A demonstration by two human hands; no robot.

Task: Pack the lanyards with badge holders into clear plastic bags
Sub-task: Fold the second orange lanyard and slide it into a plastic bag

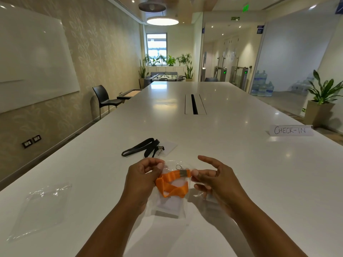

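The orange lanyard [173,184] sits inside a clear plastic bag [168,204], pinched at its top edge between the left hand [143,176] and right hand [213,179], above the bench [222,154].

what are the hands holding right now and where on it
Both hands hold one clear plastic bag with the orange lanyard inside: left hand pinches its top left edge, right hand its top right.
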